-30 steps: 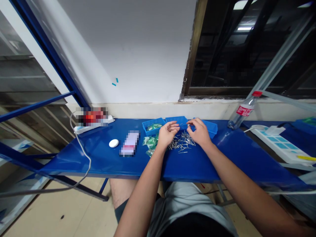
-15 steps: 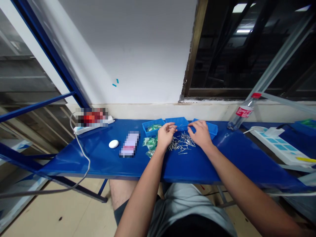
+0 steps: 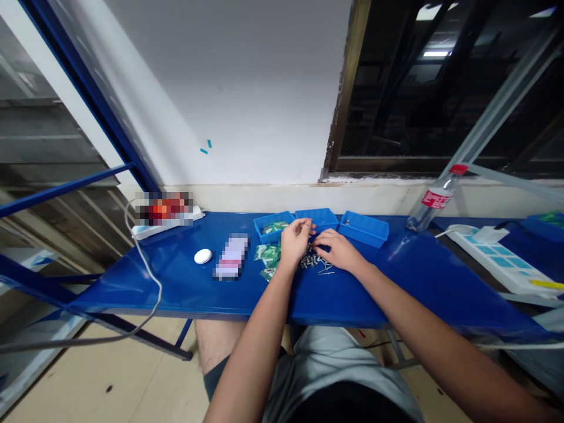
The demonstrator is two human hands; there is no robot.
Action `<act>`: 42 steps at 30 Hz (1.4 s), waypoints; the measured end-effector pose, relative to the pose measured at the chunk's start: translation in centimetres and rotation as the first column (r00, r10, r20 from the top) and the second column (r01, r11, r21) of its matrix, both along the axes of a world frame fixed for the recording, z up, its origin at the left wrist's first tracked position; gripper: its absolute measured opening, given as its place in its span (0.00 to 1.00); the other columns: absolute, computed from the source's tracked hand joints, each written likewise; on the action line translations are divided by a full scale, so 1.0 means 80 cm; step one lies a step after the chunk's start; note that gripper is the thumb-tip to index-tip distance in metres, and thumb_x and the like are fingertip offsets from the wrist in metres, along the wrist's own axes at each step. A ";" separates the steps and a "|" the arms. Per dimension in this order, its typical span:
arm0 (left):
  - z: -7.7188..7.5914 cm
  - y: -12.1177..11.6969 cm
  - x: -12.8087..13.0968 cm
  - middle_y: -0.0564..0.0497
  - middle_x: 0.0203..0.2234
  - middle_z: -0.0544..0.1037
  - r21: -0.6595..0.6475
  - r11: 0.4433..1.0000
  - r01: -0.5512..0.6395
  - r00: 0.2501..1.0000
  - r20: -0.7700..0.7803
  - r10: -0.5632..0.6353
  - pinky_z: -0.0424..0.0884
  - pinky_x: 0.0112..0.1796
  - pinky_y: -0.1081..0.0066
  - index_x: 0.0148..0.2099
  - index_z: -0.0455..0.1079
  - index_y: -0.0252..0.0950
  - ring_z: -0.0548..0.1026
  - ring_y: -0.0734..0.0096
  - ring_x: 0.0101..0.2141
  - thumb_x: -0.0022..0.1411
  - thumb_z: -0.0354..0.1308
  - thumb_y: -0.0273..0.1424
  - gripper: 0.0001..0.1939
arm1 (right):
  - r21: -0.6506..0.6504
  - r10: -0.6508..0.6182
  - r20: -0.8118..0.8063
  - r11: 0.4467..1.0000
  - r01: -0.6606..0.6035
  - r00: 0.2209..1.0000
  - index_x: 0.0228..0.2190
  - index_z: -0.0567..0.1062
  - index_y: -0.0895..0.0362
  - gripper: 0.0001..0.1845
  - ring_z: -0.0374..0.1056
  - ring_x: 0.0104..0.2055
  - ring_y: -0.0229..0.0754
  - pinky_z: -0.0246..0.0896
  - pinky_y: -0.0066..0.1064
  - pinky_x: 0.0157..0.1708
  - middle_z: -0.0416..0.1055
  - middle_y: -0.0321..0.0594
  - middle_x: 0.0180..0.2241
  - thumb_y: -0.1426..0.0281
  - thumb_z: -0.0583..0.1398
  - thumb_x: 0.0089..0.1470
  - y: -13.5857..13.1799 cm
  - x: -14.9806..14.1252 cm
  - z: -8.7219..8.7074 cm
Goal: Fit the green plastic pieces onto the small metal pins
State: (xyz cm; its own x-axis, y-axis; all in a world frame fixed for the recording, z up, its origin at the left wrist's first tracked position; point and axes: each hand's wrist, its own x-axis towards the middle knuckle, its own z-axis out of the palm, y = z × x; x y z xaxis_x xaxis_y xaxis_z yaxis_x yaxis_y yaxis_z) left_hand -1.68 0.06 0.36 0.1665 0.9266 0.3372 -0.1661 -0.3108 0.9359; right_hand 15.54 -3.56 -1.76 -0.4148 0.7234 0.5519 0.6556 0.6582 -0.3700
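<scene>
My left hand [image 3: 296, 242] is raised near the front of the middle blue bin [image 3: 330, 225], its thumb and fingers drawn together. Anything between those fingertips is too small to make out. Close beside it, my right hand [image 3: 338, 251] reaches down over a pile of thin metal pins that look like blind rivets [image 3: 311, 262]. Its fingers are bent into the pile and partly hide it; what they grip cannot be seen. Small green-and-clear packets [image 3: 268, 255] lie left of my left hand. More packets are in the left blue bin [image 3: 269, 237].
The right blue bin [image 3: 365, 230] has a few small bits inside. On the blue table [image 3: 176, 282] lie a blurred phone [image 3: 231, 257] and a white oval object [image 3: 203, 257]. A plastic bottle [image 3: 434, 200] leans at right near a power strip [image 3: 497, 258]; another power strip [image 3: 167, 224] is far left.
My right hand has moved left and down from the front of the right bin to the pile, uncovering that bin. My left hand has barely moved; its fingers have closed up slightly.
</scene>
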 end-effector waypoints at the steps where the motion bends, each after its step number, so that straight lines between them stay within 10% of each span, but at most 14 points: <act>1: 0.000 0.000 0.000 0.43 0.37 0.85 0.000 1.000 -0.001 1.000 -0.005 0.001 0.76 0.35 0.72 0.46 0.78 0.33 0.82 0.69 0.33 0.68 0.62 0.42 0.17 | -0.004 0.007 -0.001 1.000 -0.007 1.000 0.40 0.84 0.49 0.10 0.73 0.49 0.52 0.67 0.50 0.55 0.82 0.42 0.42 0.74 0.65 0.59 0.001 0.001 -0.001; 13: -0.001 0.000 0.001 0.45 0.36 0.85 0.000 1.000 -0.002 1.000 -0.010 0.002 0.76 0.37 0.70 0.45 0.78 0.33 0.81 0.69 0.33 0.67 0.62 0.41 0.15 | -0.054 -0.125 -0.039 0.991 0.122 0.991 0.35 0.82 0.51 0.07 0.75 0.44 0.48 0.70 0.41 0.48 0.82 0.40 0.37 0.76 0.65 0.57 -0.002 -0.004 -0.001; 26: -0.004 -0.007 -0.003 0.47 0.38 0.86 0.164 0.986 0.011 0.956 -0.292 0.038 0.78 0.45 0.63 0.43 0.81 0.38 0.84 0.60 0.39 0.66 0.63 0.33 0.07 | -0.140 -0.274 -0.561 0.962 0.236 0.781 0.37 0.75 0.53 0.10 0.75 0.33 0.44 0.75 0.37 0.36 0.78 0.41 0.34 0.62 0.66 0.55 -0.008 -0.011 0.011; 42: 0.006 -0.020 -0.005 0.46 0.37 0.86 0.324 0.946 0.027 0.885 -0.448 0.128 0.79 0.45 0.63 0.52 0.80 0.38 0.84 0.57 0.38 0.68 0.61 0.36 0.14 | -0.115 -0.325 -0.434 0.945 0.306 0.840 0.36 0.80 0.54 0.06 0.72 0.30 0.42 0.73 0.36 0.32 0.76 0.41 0.34 0.68 0.63 0.55 -0.008 -0.005 0.010</act>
